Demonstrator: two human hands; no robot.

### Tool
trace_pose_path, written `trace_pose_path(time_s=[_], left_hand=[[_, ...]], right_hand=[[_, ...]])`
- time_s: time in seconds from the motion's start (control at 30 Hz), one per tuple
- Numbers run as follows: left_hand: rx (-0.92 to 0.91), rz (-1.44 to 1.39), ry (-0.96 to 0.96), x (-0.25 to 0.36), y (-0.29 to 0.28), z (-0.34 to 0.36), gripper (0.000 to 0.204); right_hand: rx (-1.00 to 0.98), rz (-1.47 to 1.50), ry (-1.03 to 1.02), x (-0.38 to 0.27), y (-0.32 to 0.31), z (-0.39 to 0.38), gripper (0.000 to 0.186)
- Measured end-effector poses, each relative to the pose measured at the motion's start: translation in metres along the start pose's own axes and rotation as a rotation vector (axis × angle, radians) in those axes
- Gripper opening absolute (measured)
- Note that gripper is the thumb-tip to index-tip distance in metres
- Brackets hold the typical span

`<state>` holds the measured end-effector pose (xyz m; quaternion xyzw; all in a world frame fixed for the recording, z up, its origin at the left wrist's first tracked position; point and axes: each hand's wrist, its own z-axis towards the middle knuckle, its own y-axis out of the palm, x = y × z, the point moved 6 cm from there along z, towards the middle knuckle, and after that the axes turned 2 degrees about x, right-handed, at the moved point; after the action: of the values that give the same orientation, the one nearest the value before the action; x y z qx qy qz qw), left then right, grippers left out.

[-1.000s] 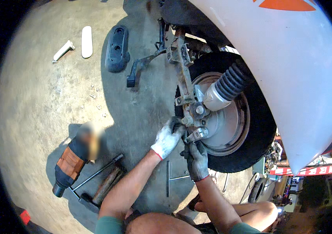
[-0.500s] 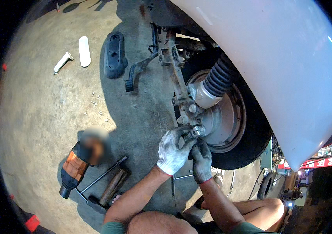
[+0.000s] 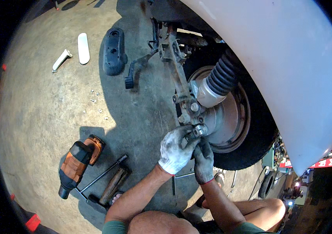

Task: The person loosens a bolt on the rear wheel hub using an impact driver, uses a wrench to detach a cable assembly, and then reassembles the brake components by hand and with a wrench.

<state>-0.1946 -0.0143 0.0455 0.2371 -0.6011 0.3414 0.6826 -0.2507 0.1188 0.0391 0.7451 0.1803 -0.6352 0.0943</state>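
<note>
Pinching the slotted metal lever (image 3: 199, 130) at the lower left of the wheel (image 3: 234, 124) with nearly closed fingers of the left hand (image 3: 175, 150), and crowding just beneath with curled fingers of the right hand (image 3: 203, 162); cannot tell of any hold there. Within the last second, moved the left hand onto the lever, bringing both together at one part. Can see an impact wrench (image 3: 74, 163) well left of the wheel.

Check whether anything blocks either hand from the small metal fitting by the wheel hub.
Nothing visible does: the left hand is at the metal fitting, and the right hand is just below it in the picture. The black ribbed bellows stands farther up, clear of both.
</note>
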Motion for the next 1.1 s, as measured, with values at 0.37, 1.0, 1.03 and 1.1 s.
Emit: trace_pose_path(time_s=[0.37,1.0,1.03,1.1], left_hand=[[-0.043,-0.031,-0.005,-0.003,0.002,0.004,0.031],[-0.068,-0.003,-0.120,-0.041,-0.026,-0.033,0.023],[-0.075,0.020,-0.143,-0.049,-0.028,-0.042,0.023],[-0.073,0.098,-0.209,-0.068,-0.044,-0.067,0.022]], right_hand=[[-0.014,-0.028,0.061,0.015,-0.014,-0.010,0.036],[0.013,-0.119,0.122,0.030,-0.041,-0.061,0.021],[0.003,-0.138,0.133,0.034,-0.042,-0.065,0.020],[-0.045,-0.158,0.178,0.046,-0.046,-0.073,0.017]])
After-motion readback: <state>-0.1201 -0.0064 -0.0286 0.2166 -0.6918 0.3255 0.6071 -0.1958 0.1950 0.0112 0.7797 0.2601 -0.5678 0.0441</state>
